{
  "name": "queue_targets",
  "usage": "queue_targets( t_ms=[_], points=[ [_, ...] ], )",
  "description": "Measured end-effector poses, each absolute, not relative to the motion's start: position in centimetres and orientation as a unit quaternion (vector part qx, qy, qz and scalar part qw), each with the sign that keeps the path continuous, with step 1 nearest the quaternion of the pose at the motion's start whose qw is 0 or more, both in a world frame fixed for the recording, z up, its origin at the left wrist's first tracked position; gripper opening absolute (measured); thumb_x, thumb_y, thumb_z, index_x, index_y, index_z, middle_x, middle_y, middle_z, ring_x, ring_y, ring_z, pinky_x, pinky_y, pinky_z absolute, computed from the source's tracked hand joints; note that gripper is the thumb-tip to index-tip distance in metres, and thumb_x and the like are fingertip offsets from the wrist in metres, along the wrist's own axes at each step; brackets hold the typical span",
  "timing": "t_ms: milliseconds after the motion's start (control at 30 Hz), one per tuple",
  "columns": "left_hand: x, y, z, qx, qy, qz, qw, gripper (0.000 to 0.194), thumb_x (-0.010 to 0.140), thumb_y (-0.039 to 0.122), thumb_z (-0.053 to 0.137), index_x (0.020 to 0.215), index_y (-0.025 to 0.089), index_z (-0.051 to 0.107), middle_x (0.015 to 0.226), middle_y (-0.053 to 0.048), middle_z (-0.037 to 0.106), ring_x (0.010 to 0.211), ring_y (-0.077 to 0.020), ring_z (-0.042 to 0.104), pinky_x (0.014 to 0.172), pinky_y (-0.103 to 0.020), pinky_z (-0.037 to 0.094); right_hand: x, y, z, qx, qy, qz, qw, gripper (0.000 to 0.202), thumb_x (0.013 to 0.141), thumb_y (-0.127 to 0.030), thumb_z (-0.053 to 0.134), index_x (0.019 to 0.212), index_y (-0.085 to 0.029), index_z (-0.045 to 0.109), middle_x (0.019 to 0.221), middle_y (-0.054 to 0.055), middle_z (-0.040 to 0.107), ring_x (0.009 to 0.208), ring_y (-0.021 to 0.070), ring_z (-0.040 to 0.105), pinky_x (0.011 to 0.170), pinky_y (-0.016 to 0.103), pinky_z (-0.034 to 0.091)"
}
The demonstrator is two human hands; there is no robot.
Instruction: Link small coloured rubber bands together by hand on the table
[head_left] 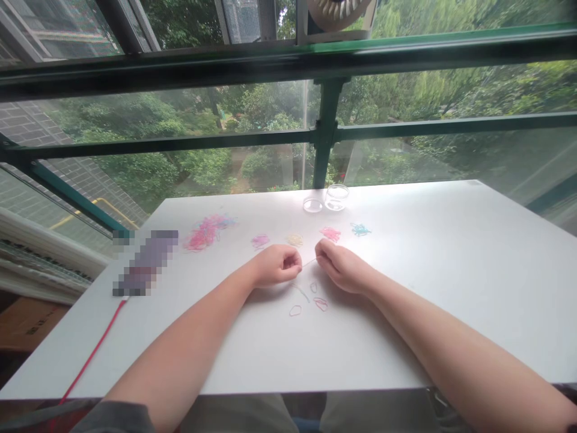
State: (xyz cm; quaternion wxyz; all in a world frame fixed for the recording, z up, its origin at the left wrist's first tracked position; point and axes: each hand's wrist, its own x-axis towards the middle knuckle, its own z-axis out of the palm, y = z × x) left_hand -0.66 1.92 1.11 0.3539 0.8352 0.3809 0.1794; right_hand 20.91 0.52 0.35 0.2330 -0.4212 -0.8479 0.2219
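Note:
My left hand and my right hand face each other above the middle of the table, both with fingers pinched. A thin rubber band is stretched between their fingertips. Just below lie several loose bands, among them a pink one, a pale pink loop and a small greyish loop. Beyond my hands are small sorted piles of bands: purple, yellow, pink-red and teal.
A larger mixed heap of coloured bands lies at the left. Behind the piles stand a clear round jar and its lid. A blurred-out phone-like object with a red cable lies on the white table.

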Motion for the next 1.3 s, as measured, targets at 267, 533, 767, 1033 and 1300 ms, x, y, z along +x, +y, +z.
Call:
queue_targets(
  t_ms=[267, 533, 767, 1033, 1300],
  points=[
    [-0.7, 2.0, 1.1, 0.831, 0.385, 0.174, 0.363, 0.007, 0.071, 0.023, 0.053, 0.069, 0.015, 0.054, 0.061, 0.002, 0.052, 0.055, -0.0085, 0.045, 0.052, -0.019, 0.036, 21.5, 1.5, 0.3, -0.494, -0.802, 0.164, 0.294, 0.004, 0.086, -0.022, 0.035, 0.083, -0.022, 0.037, 0.071, 0.002, 0.05, 0.062, 0.0172, 0.046, 0.059, 0.028, 0.034],
    [-0.7, 2.0, 1.1, 0.828, 0.39, 0.174, 0.363, 0.009, 0.073, 0.024, 0.053, 0.07, 0.015, 0.054, 0.062, 0.002, 0.052, 0.056, -0.0086, 0.044, 0.052, -0.019, 0.035, 21.0, 0.8, 0.3, -0.439, -0.838, 0.186, 0.265, 0.004, 0.086, -0.021, 0.036, 0.083, -0.021, 0.039, 0.072, 0.001, 0.051, 0.061, 0.0153, 0.045, 0.058, 0.026, 0.034],
    [-0.7, 2.0, 1.0, 0.829, 0.388, 0.174, 0.364, 0.01, 0.074, 0.025, 0.053, 0.072, 0.016, 0.055, 0.063, 0.001, 0.053, 0.057, -0.0088, 0.046, 0.053, -0.019, 0.036, 20.7, 0.7, 0.1, -0.435, -0.843, 0.169, 0.268, 0.005, 0.086, -0.02, 0.035, 0.084, -0.022, 0.039, 0.07, 0.001, 0.051, 0.06, 0.0148, 0.045, 0.057, 0.025, 0.034],
    [-0.9, 2.3, 0.5, 0.809, 0.393, 0.197, 0.39, 0.013, 0.075, 0.027, 0.053, 0.072, 0.015, 0.054, 0.063, 0.001, 0.052, 0.056, -0.0083, 0.044, 0.052, -0.019, 0.035, 21.5, 1.0, 0.4, -0.481, -0.772, 0.149, 0.388, 0.002, 0.084, -0.022, 0.04, 0.083, -0.022, 0.038, 0.066, -0.001, 0.047, 0.056, 0.0139, 0.043, 0.054, 0.025, 0.034],
    [-1.0, 2.3, 0.5, 0.812, 0.392, 0.194, 0.386, 0.011, 0.075, 0.026, 0.054, 0.071, 0.015, 0.055, 0.063, 0.001, 0.052, 0.057, -0.0084, 0.046, 0.052, -0.019, 0.036, 22.1, 1.4, 0.2, -0.457, -0.786, 0.191, 0.368, 0.001, 0.083, -0.021, 0.044, 0.082, -0.021, 0.043, 0.066, -0.002, 0.049, 0.057, 0.0118, 0.043, 0.057, 0.024, 0.036]
  ],
)
